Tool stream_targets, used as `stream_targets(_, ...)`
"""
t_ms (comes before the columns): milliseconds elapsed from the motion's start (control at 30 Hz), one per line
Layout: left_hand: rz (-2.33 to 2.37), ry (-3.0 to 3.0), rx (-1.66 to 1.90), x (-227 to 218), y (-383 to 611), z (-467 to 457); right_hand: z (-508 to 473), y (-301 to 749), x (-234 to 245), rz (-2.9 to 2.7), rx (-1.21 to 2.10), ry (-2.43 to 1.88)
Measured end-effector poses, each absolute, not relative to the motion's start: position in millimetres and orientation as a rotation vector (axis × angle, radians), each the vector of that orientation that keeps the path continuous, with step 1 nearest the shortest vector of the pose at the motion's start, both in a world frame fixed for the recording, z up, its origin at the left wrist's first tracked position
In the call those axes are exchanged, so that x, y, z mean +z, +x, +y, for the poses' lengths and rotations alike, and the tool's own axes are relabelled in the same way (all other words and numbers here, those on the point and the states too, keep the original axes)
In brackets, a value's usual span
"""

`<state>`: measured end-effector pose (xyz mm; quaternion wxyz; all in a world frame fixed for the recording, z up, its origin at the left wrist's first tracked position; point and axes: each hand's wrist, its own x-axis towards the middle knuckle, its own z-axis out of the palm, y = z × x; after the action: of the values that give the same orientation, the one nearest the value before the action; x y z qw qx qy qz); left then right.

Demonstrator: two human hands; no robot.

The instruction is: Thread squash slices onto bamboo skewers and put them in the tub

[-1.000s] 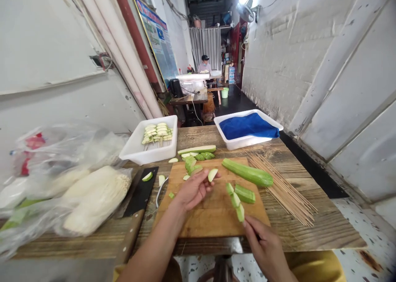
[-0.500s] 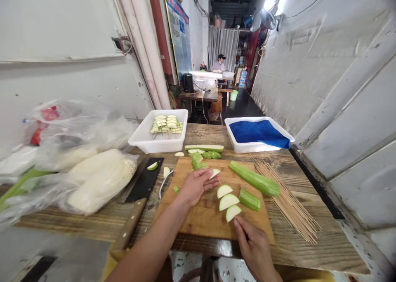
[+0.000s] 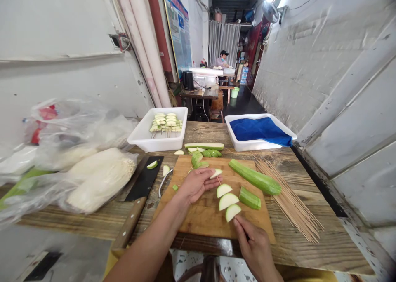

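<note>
My right hand [image 3: 254, 241] pinches the lower end of a thin skewer that carries several half-moon zucchini slices [image 3: 228, 201]. At its upper tip, my left hand [image 3: 200, 184] is closed on another zucchini slice [image 3: 216, 173]; a bit of the skewer shows just below that slice. Both hands are above the wooden cutting board [image 3: 210, 224]. On the board's right lie a long zucchini piece [image 3: 255, 177] and a short sliced block [image 3: 250, 198]. More cut slices [image 3: 198, 160] lie at its far left edge.
A cleaver [image 3: 145, 179] lies left of the board, its handle toward me. Behind it stands a white tray [image 3: 157, 145] of filled skewers. Bare skewers [image 3: 287, 199] lie at right, near a tray with a blue cloth [image 3: 258, 130]. Plastic bags [image 3: 99, 179] fill the left. A person [image 3: 222, 60] sits far back.
The slice in my left hand has moved slightly to the right, by the skewer's tip. My right hand stays nearly still. The camera view has shifted a little.
</note>
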<state>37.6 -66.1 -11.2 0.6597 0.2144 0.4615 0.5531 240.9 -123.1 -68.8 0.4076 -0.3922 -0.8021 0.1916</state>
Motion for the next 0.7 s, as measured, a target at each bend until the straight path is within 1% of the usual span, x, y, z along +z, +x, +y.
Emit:
stream_targets(500, 1.106, 0.537, 1.206, -6.3, 38.5, -67.9, -122.4, 241.0, -69.2, -2.025, 0.493, -0.992)
stream_targets(700, 1.104, 0.565, 1.197, -7.5, 37.4, -68.3, -121.9, 241.2, -66.2, -2.061, 0.571, -1.024)
